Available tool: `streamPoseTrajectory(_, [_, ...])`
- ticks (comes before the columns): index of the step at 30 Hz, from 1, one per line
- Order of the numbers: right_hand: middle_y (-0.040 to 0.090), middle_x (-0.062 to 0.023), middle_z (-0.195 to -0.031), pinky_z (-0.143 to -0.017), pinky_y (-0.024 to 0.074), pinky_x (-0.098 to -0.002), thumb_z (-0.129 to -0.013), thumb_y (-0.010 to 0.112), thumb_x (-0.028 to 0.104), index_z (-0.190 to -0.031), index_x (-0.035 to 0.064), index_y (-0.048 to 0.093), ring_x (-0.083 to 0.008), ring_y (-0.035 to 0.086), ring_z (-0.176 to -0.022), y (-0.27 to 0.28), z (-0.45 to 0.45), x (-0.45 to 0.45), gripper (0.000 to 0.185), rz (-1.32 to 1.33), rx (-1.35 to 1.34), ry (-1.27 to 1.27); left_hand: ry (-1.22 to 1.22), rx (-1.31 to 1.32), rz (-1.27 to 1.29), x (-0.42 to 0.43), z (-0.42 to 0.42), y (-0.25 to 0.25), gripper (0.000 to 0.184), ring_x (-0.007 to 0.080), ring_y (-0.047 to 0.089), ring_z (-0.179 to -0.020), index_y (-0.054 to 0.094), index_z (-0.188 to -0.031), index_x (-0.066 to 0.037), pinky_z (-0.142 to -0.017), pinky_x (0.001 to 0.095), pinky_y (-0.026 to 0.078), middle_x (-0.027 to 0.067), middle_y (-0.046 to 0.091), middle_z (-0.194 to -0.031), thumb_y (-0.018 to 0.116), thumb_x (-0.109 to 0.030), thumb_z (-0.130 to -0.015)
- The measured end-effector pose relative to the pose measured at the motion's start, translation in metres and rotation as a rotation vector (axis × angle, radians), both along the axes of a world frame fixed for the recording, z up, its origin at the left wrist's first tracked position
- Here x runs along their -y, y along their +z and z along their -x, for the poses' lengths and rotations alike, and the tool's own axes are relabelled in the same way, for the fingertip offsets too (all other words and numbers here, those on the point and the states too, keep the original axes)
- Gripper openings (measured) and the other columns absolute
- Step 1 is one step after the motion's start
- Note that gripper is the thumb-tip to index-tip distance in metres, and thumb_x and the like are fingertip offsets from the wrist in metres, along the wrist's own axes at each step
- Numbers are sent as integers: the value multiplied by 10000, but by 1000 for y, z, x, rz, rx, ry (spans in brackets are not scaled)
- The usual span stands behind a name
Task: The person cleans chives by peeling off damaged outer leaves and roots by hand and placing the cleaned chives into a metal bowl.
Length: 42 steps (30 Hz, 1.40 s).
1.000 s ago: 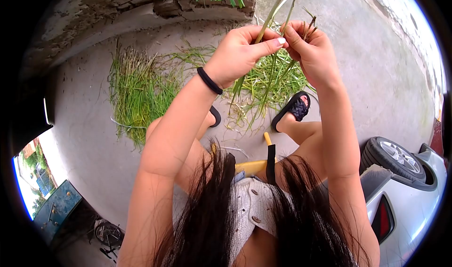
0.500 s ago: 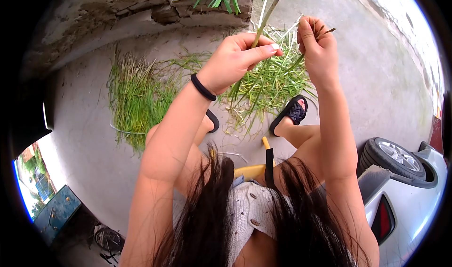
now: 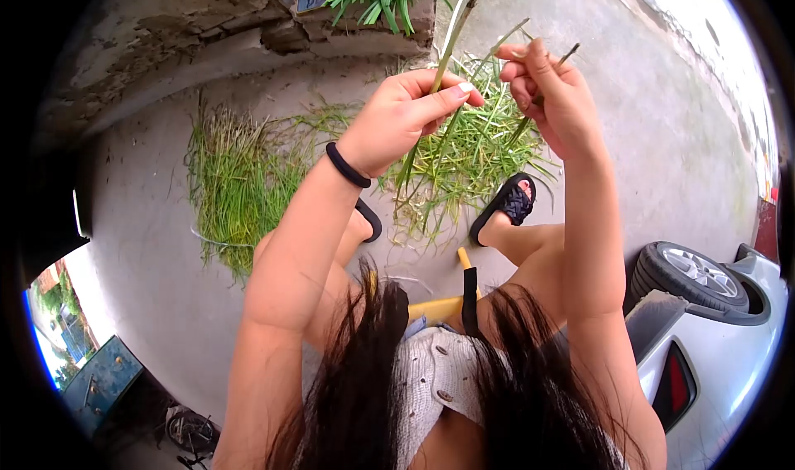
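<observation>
Bare arms reach out over a concrete floor [image 3: 157, 221]. Clock directions follow the person's own view.

At twelve o'clock, the left hand [image 3: 406, 114] pinches a few long green stalks [image 3: 447, 56] between thumb and fingers; they tilt up towards one o'clock, and their leafy ends hang below the hand. Between one and two o'clock, the right hand [image 3: 555, 97] has its fingers curled on a dark-tipped scrap [image 3: 570, 53], which pokes out beyond the knuckles. A thin stem [image 3: 515, 28] leans between the hands; I cannot tell whether the right fingers touch it.

Beneath them, towards one o'clock, lies a loose tangle of greens [image 3: 472, 155]; a neater bundle [image 3: 244, 159] lies near ten.

From where I stand, the left pinch is best kept light but steady, low on the firm part, so nothing bruises or slips. The right fingers would do well to take one strand at a time, pulling gently along its length, and to keep scraps apart from the neat bundle.
</observation>
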State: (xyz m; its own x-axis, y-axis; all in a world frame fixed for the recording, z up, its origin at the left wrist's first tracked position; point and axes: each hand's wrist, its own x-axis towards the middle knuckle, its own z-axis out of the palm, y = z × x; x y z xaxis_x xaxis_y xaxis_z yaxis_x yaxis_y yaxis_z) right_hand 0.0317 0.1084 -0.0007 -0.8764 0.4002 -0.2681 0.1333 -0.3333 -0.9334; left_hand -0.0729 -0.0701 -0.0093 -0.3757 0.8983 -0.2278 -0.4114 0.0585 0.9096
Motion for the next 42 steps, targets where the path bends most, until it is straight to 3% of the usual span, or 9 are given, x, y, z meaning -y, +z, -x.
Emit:
streamPoseTrajectory(3, [592,0,-708,-481,332,-159,-792,675,242,-884,9,633,-20,449,-563,6,2,30,254,-90,19,126,20,-33,-2,-3,-3,-2,159,9,417,-607,614,-962,-59,-542,160,340,-8,624,-889,526,-166,-885])
streamPoseTrajectory(7, [565,20,-654,-479,333,-166,-781,686,199,-845,15,630,-22,450,-560,-1,4,24,203,-181,-3,-14,10,-74,6,-4,-5,-5,162,10,420,-595,616,-957,-52,-537,156,341,-8,626,-875,529,-169,-885])
streamPoseTrajectory(13, [545,-4,-630,-448,309,-170,-796,678,214,-772,20,609,-43,430,-513,-10,1,-37,207,-105,-190,-463,-18,-54,44,-1,-5,-4,163,15,404,-574,623,-918,-43,-519,161,324,-34,585,-767,536,-175,-881])
streamPoseTrajectory(14, [551,-17,-635,-442,315,-175,-829,634,280,-759,17,605,-50,433,-512,-10,1,-40,274,-196,-145,-562,-22,-47,39,-1,-6,-5,166,16,400,-571,625,-910,-42,-516,162,319,-40,572,-745,535,-178,-881])
streamPoseTrajectory(18, [556,-27,-637,-436,321,-177,-873,516,432,-727,18,595,-53,434,-492,0,-1,-18,445,-201,2,-367,7,-40,63,-3,-4,-6,181,16,394,-570,628,-904,-42,-514,166,311,-56,542,-712,524,-190,-886])
streamPoseTrajectory(21, [529,20,-599,-444,315,-181,-820,637,317,-716,23,596,-36,423,-504,0,-1,-2,315,-259,68,-76,17,-20,70,-5,-5,-7,185,14,401,-577,628,-905,-45,-521,164,316,-54,561,-733,520,-194,-888])
streamPoseTrajectory(24, [523,34,-593,-458,324,-185,-783,681,248,-741,14,611,-29,432,-526,5,1,16,248,-329,111,41,34,-47,79,-7,-7,-9,179,13,407,-583,628,-902,-49,-528,163,322,-52,576,-752,519,-190,-888])
streamPoseTrajectory(37, [581,6,-692,-508,384,-193,-863,568,152,-853,-10,588,-48,485,-580,-8,5,14,164,-451,49,-34,31,-41,85,-6,-7,-9,184,11,407,-583,630,-897,-54,-533,160,325,-61,558,-737,512,-194,-890])
streamPoseTrajectory(42, [561,10,-680,-496,364,-172,-866,570,226,-859,15,579,-32,465,-568,-9,5,5,211,-265,-13,-143,7,-18,78,-4,-4,-10,182,7,405,-580,629,-900,-55,-530,156,323,-66,546,-720,512,-194,-889])
